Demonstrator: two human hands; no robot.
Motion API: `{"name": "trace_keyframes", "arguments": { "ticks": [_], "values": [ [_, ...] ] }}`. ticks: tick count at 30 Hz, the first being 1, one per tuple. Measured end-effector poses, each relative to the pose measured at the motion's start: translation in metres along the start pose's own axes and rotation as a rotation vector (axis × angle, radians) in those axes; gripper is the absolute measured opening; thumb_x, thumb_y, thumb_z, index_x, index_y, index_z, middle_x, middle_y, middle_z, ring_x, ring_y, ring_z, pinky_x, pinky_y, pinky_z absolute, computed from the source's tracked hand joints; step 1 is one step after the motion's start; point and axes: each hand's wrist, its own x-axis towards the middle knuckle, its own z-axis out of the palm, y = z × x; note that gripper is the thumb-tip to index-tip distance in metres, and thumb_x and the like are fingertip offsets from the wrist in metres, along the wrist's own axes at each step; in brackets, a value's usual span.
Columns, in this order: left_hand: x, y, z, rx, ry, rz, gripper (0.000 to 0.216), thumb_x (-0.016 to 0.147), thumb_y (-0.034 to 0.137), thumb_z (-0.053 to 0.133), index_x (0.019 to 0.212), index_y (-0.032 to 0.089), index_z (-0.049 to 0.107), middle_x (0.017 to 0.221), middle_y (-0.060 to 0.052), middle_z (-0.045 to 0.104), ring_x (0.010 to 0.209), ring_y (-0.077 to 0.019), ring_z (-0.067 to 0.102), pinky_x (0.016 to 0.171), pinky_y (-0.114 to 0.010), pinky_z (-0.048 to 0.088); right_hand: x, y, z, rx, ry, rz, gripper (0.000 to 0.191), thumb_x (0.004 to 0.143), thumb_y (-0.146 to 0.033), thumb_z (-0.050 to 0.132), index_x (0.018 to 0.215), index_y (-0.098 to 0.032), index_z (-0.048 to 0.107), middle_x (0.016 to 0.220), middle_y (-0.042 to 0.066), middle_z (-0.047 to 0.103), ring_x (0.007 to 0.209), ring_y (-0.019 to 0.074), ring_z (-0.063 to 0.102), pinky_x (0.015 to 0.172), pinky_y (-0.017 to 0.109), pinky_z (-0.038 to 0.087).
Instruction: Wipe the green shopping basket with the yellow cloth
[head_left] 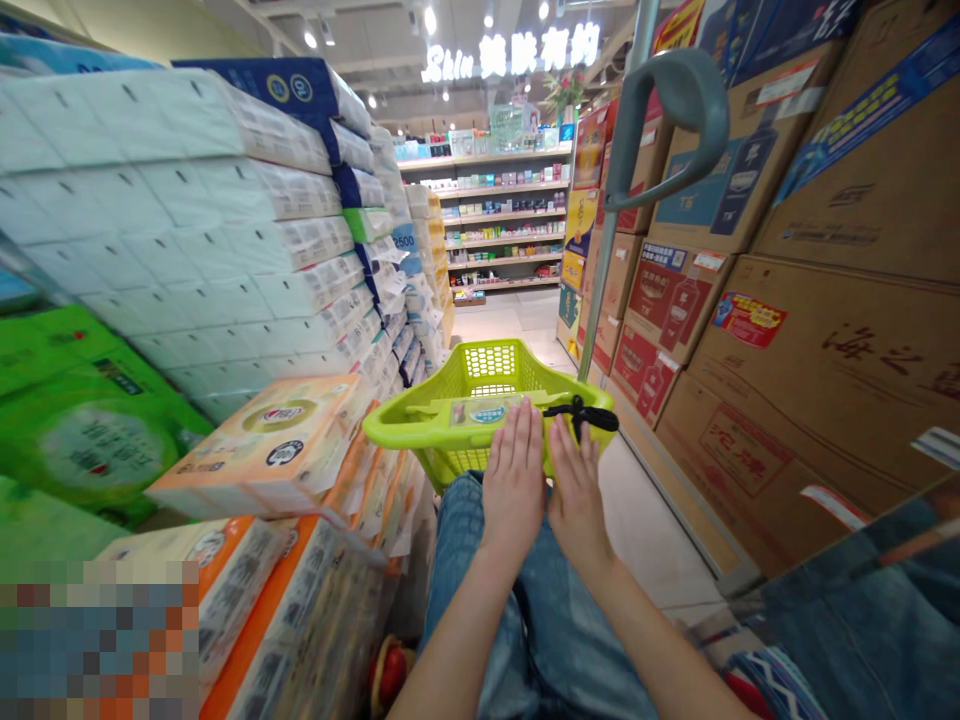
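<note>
A lime-green plastic shopping basket [420, 430] with mesh walls stands in front of my knees. My left hand [516, 475] lies flat, its fingers stretched forward and their tips at the basket's near rim, beside a small label. Close by on its right, my right hand [576, 490] is also flat, fingertips at the same rim near a black knotted cord [596, 418]. Neither hand grips anything; both palms face down and are hidden. A metal pole [595, 310] rises at the basket's right side, with a grey loop handle [716, 125] near its top.
White tissue packs [142, 180] are piled high on the left, with orange tissue packs [277, 425] and green packs [82, 400] nearer. Cardboard cartons [847, 350] line the right side. Shelves of small goods [506, 210] stand beyond the tiled aisle [517, 312].
</note>
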Motion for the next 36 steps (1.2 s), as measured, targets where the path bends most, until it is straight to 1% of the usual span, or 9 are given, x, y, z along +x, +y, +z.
{"name": "trace_keyframes", "arguments": {
  "ticks": [3,6,12,16,20,23,29,32,36],
  "values": [
    [0.0,-0.001,0.0,0.0,0.005,0.0,0.066,0.091,0.012,0.039,0.154,0.007,0.02,0.161,-0.011,0.026,0.151,-0.0225,0.018,0.12,-0.041,0.031,-0.005,0.003,0.004,-0.066,-0.06,-0.07,0.078,0.088,0.0,0.031,0.157,-0.027,0.006,0.156,0.008,0.039,0.152,0.0243,0.008,0.117,0.062,0.027],
    [0.0,0.0,0.0,-0.013,-0.006,0.006,0.068,0.089,0.011,0.041,0.154,0.008,0.021,0.162,-0.01,0.024,0.151,-0.0225,0.018,0.12,-0.041,0.029,0.001,0.022,-0.004,-0.117,-0.045,-0.092,0.08,0.087,0.002,0.03,0.157,-0.028,0.006,0.154,0.008,0.041,0.152,0.024,0.007,0.117,0.064,0.024],
    [0.001,0.004,0.001,-0.018,-0.009,0.007,0.069,0.088,0.012,0.044,0.153,0.007,0.022,0.162,-0.01,0.024,0.15,-0.0234,0.02,0.12,-0.041,0.029,0.024,0.052,-0.03,-0.039,0.014,-0.013,0.09,0.077,0.007,0.03,0.157,-0.025,0.007,0.163,0.006,0.023,0.152,0.0244,0.005,0.121,0.059,0.021],
    [0.001,0.004,0.001,-0.018,-0.013,-0.002,0.069,0.088,0.012,0.044,0.153,0.006,0.022,0.162,-0.011,0.024,0.15,-0.024,0.021,0.12,-0.042,0.03,0.028,0.04,-0.032,-0.014,-0.022,0.037,0.094,0.072,0.007,0.032,0.157,-0.023,0.008,0.163,0.006,0.021,0.152,0.0231,0.007,0.122,0.057,0.02],
    [-0.001,0.001,-0.001,-0.016,-0.012,0.002,0.07,0.088,0.011,0.044,0.154,0.007,0.021,0.162,-0.012,0.025,0.15,-0.0241,0.021,0.12,-0.042,0.03,0.018,0.01,-0.019,-0.092,-0.04,0.037,0.088,0.079,0.002,0.034,0.158,-0.025,0.005,0.162,0.006,0.025,0.152,0.0257,0.001,0.119,0.063,0.02],
    [-0.001,-0.001,-0.002,-0.01,-0.015,0.014,0.069,0.089,0.011,0.043,0.154,0.009,0.022,0.161,-0.011,0.026,0.15,-0.0243,0.022,0.12,-0.042,0.03,0.01,-0.002,-0.009,-0.125,-0.083,-0.012,0.084,0.083,-0.001,0.034,0.158,-0.026,0.004,0.16,0.006,0.032,0.152,0.0256,0.003,0.118,0.063,0.022],
    [0.0,0.0,-0.002,-0.017,-0.032,0.018,0.071,0.088,0.012,0.045,0.154,0.008,0.02,0.162,-0.011,0.024,0.15,-0.0239,0.02,0.119,-0.043,0.031,0.005,0.022,-0.017,-0.138,-0.13,-0.139,0.079,0.086,0.001,0.031,0.157,-0.027,0.01,0.155,0.008,0.039,0.152,0.0261,0.011,0.118,0.062,0.024],
    [0.0,0.002,-0.002,-0.004,-0.039,0.013,0.071,0.089,0.014,0.045,0.154,0.007,0.019,0.162,-0.011,0.023,0.15,-0.0235,0.02,0.12,-0.042,0.031,0.008,0.038,-0.025,-0.126,-0.072,-0.12,0.081,0.084,0.002,0.03,0.157,-0.028,0.01,0.156,0.007,0.038,0.152,0.0254,0.009,0.118,0.062,0.025],
    [0.001,0.002,-0.003,0.003,-0.045,0.014,0.07,0.089,0.015,0.045,0.154,0.007,0.019,0.162,-0.011,0.022,0.15,-0.0235,0.02,0.12,-0.042,0.03,0.017,0.048,-0.031,-0.034,0.012,-0.033,0.088,0.078,0.005,0.032,0.157,-0.026,0.011,0.161,0.005,0.027,0.152,0.0249,0.01,0.12,0.06,0.022]
  ]
}}
